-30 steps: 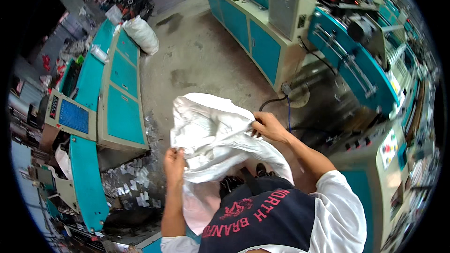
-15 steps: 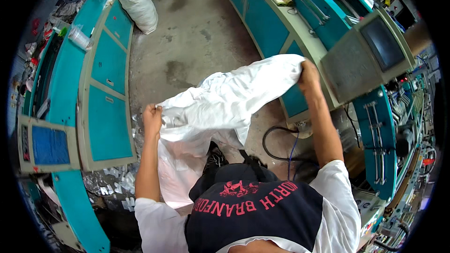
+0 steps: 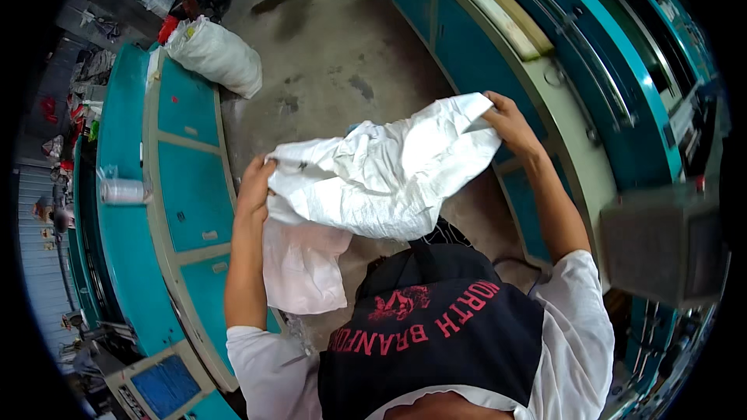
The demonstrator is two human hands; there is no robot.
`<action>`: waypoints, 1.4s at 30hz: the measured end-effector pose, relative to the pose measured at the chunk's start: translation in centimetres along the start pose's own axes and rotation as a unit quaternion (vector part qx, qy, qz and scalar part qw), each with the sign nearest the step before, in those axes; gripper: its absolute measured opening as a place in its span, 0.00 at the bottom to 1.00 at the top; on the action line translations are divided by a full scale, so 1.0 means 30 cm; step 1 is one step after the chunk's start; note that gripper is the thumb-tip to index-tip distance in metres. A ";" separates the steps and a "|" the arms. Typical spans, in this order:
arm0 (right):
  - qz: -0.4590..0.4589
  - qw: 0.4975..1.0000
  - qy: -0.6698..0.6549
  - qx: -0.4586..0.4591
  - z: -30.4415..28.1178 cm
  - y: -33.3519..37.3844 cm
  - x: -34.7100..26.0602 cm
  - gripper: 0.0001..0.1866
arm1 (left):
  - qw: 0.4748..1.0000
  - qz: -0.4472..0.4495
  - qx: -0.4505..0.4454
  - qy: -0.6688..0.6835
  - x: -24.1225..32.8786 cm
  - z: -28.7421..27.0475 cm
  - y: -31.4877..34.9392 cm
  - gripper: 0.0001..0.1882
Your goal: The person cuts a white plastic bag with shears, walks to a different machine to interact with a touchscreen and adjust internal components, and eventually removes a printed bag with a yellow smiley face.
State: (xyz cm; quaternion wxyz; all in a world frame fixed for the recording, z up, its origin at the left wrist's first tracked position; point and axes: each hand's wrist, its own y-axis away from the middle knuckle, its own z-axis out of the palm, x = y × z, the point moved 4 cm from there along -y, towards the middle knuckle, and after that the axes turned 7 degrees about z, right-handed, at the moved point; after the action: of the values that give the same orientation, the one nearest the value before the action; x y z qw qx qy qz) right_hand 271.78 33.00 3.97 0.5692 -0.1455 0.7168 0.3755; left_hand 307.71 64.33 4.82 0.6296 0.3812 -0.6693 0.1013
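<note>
White, crinkled sheet material (image 3: 389,175) spans the space between both hands in front of the person's torso, its surface broken by sharp creases and soft hollows. Fingers curled closed, the left hand's (image 3: 254,188) grip pinches one end and the right hand's (image 3: 510,122) grip pinches the raised far corner, while a smoother, pale pink length (image 3: 305,271) hangs beneath the left. Beyond lie stained grey floor (image 3: 319,50), a bulging white sack (image 3: 219,56) and flat teal cabinet panels (image 3: 194,194).
</note>
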 end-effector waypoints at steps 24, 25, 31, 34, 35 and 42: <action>-0.077 0.986 0.123 -0.085 0.030 -1.911 -0.786 0.19 | 0.990 -0.103 0.074 0.055 0.619 -0.245 -1.977 0.18; -0.050 0.973 0.211 -0.084 0.016 -1.990 -0.789 0.24 | 0.992 -0.090 0.045 0.082 0.686 -0.202 -2.074 0.17; -0.161 0.938 0.280 0.123 -0.014 -2.598 -0.929 0.13 | 0.982 -0.095 0.039 0.159 0.902 -0.137 -2.599 0.21; -0.160 0.939 0.255 0.166 -0.045 -2.869 -1.055 0.14 | 0.978 -0.135 0.065 0.146 1.002 -0.076 -2.814 0.23; -0.166 0.942 0.235 0.170 -0.053 -2.935 -1.109 0.14 | 0.981 -0.132 0.008 0.146 1.000 -0.085 -2.894 0.23; -0.087 0.985 0.014 0.148 -0.070 -3.396 -1.335 0.13 | 0.958 -0.188 -0.028 0.213 1.139 -0.054 -3.501 0.17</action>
State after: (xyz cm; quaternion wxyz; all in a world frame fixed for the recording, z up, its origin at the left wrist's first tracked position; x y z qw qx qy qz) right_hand 347.52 -46.08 3.20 0.6050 -0.1266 0.7568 0.2126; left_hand 378.79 -20.09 0.39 0.7757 0.4517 -0.4389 0.0409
